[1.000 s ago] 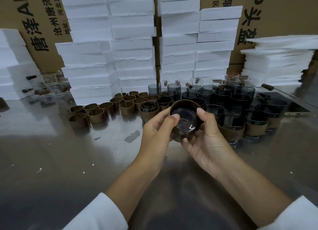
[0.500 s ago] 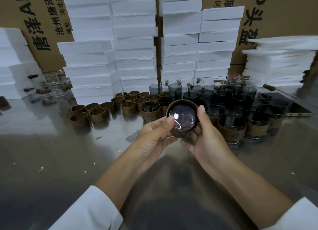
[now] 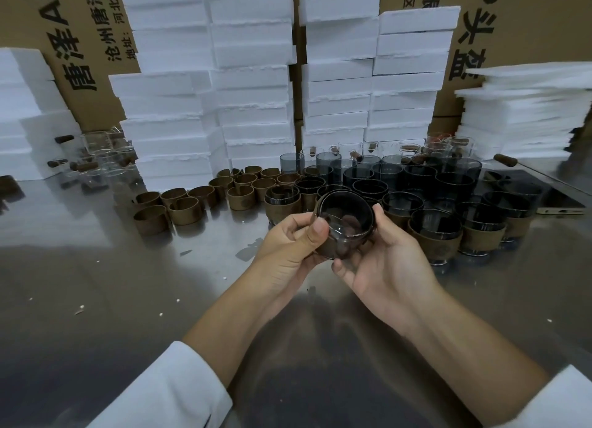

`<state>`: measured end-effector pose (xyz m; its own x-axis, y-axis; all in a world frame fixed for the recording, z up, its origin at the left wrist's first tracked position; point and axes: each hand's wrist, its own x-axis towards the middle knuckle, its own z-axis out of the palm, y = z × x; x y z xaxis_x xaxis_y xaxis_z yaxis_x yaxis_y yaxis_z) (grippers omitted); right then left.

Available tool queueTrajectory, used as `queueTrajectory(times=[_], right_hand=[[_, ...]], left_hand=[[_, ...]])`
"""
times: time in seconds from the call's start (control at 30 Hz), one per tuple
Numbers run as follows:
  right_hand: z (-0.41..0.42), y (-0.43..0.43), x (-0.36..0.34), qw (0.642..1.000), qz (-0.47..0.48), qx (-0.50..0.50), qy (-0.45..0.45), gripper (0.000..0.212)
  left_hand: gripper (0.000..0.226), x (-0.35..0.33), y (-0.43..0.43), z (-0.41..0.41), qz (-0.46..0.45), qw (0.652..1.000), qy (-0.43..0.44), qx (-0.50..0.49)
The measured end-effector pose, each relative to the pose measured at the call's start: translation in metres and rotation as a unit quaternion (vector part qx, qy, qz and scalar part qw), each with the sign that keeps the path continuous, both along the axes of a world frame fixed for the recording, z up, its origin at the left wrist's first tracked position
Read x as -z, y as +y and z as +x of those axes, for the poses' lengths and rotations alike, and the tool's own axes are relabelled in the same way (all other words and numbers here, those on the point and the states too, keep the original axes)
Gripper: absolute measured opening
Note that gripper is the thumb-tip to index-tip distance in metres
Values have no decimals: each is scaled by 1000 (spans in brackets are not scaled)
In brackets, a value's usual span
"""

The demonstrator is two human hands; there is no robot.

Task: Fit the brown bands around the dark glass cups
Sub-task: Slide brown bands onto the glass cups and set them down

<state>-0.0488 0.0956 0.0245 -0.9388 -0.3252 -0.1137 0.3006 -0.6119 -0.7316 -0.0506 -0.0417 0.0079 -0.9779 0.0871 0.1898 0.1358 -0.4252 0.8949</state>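
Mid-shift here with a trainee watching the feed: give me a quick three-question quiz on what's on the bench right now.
1. True or false: the left hand and the right hand together hold one dark glass cup off the table.
2. Where do the loose brown bands stand relative to the held cup? A. to its left; B. to its right; C. inside it.
3. Complete: behind the rows of cups stand stacks of white ____.
Key: 1 true; 2 A; 3 foam blocks.
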Motion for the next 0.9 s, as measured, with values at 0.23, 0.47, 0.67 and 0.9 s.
queueTrajectory(times=[0.23,0.47,0.67,0.9], right_hand=[[1,2,-7,1000,-12,1,-6,32],[-2,5,-9,1000,-5,-14,-5,31],[-3,7,-11,1000,13,-22,12,36],[-4,8,-13,1000,11,-16,21,36]], left_hand=[[100,-2,0,-1,12,1000,7,8],[102,-2,1,-1,11,1000,6,14],[96,0,0,-1,3,1000,-6,28],[101,-1,1,-1,-5,1000,-7,29]])
